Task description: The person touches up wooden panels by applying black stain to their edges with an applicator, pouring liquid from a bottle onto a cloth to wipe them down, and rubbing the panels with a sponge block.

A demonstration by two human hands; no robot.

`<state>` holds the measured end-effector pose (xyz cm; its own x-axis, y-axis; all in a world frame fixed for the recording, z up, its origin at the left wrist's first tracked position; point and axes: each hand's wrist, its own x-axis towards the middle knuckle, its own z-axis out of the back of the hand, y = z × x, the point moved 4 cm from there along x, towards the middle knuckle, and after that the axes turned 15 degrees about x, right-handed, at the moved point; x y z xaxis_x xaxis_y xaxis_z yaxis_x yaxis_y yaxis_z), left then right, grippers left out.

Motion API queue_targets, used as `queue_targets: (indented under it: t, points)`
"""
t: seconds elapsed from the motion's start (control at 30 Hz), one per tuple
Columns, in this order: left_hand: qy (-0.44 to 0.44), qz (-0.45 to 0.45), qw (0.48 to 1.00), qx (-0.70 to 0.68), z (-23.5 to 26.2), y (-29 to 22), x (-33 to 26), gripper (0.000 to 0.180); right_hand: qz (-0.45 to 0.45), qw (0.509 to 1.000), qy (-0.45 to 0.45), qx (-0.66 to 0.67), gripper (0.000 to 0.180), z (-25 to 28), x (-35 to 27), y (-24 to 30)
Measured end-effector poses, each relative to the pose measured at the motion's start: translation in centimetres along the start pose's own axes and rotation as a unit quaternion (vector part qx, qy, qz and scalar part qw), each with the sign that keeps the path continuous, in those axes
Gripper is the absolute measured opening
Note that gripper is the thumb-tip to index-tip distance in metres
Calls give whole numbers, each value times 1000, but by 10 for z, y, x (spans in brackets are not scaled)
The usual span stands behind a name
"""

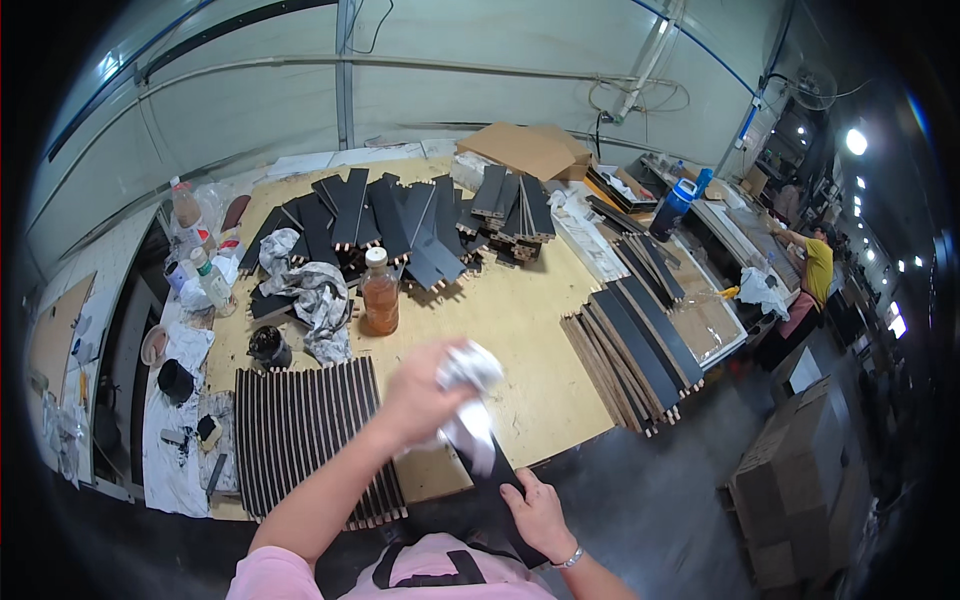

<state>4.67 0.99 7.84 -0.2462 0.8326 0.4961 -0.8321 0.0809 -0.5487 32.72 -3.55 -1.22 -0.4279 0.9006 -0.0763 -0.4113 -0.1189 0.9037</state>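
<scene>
My left hand is closed on a crumpled white rag, which hangs over the far end of a narrow black wooden board. My right hand grips that board along its side, thumb on top, close to my body at the table's front edge. Left of them, many thin black-faced boards stand on edge in a tight row, with pale dowel pegs at their ends. Beyond my left hand a capped clear bottle of amber liquid stands upright.
Loose black boards are heaped at the back; stained rags and a dark jar sit at left. Stacked boards lie at right, near a blue bottle. A person in yellow stands farther right, beyond cardboard boxes.
</scene>
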Motion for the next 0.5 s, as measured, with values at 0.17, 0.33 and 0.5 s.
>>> queue_targets:
  t: [0.17, 0.33, 0.5]
  points:
    - [128, 141, 980, -60, -27, 81, 3, 36, 8, 994, 84, -64, 32, -11, -11, 22]
    - [123, 159, 953, -227, -2, 80, 5, 25, -10, 999, 53, 10, 31, -8, -6, 3]
    - [-10, 59, 998, 23, 3, 114, -4, 34, 17, 996, 75, 42, 31, -25, -4, 29]
